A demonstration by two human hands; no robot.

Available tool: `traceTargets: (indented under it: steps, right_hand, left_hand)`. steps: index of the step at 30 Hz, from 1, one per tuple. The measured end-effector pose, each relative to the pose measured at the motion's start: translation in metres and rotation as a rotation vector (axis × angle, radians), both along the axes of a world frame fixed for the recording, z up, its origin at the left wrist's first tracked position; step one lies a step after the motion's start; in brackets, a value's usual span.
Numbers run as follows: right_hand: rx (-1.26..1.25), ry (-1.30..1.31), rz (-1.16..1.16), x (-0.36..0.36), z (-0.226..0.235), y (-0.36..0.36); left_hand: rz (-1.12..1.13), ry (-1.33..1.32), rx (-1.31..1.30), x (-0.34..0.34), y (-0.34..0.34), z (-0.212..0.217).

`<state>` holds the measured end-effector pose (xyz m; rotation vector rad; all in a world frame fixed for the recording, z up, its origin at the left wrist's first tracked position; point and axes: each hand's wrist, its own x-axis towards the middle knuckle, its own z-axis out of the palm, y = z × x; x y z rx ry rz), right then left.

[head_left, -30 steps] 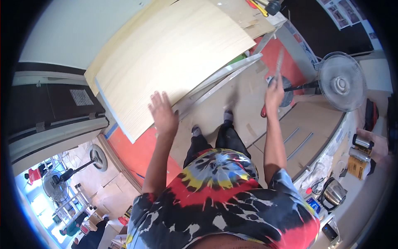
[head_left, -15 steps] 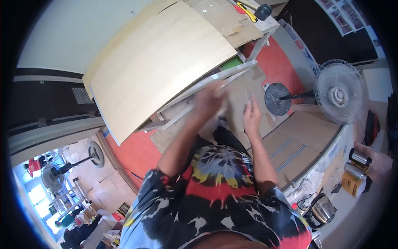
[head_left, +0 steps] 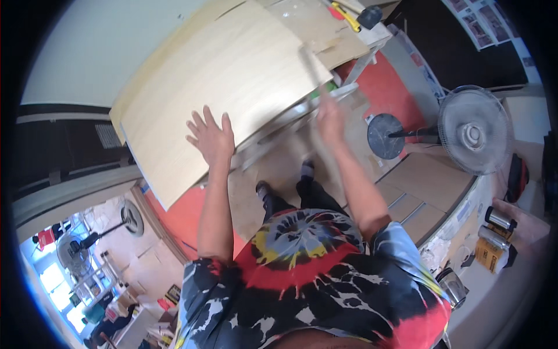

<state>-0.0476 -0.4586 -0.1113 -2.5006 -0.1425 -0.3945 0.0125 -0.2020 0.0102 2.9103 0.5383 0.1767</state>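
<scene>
A large pale plywood sheet (head_left: 192,87) lies on the workbench in front of me. My left hand (head_left: 215,139) is at its near edge with the fingers spread; it appears to rest flat on the sheet. My right hand (head_left: 331,122) is closed around a long thin tool (head_left: 315,70), smeared by motion, whose kind I cannot make out. The tool points up and away, over the sheet's right end.
A yellow utility knife (head_left: 347,17) and a black-headed mallet (head_left: 369,17) lie at the bench's far right. A standing fan (head_left: 474,132) with a round base (head_left: 386,136) is to my right, near cardboard sheets (head_left: 436,180). An electric kettle (head_left: 452,288) is lower right.
My left hand has moved left, from in front of the bench to the plywood's near edge, fingers now spread. My right hand has risen forward and left with the thin tool.
</scene>
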Motion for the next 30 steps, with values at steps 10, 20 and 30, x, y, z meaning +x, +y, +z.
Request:
traceTargets:
  steps: [10, 20, 30]
  right_hand:
    - [0.275, 0.075, -0.167, 0.068, 0.1, -0.04]
    - [0.126, 0.179, -0.083, 0.033, 0.1, -0.056]
    - [0.278, 0.116, -0.347, -0.031, 0.093, -0.155]
  left_hand:
    - [0.006, -0.01, 0.029, -0.003, 0.003, -0.005]
    - [-0.03, 0.045, -0.002, -0.007, 0.011, -0.007]
    - [-0.754, -0.171, -0.053, 0.065, -0.199, -0.019]
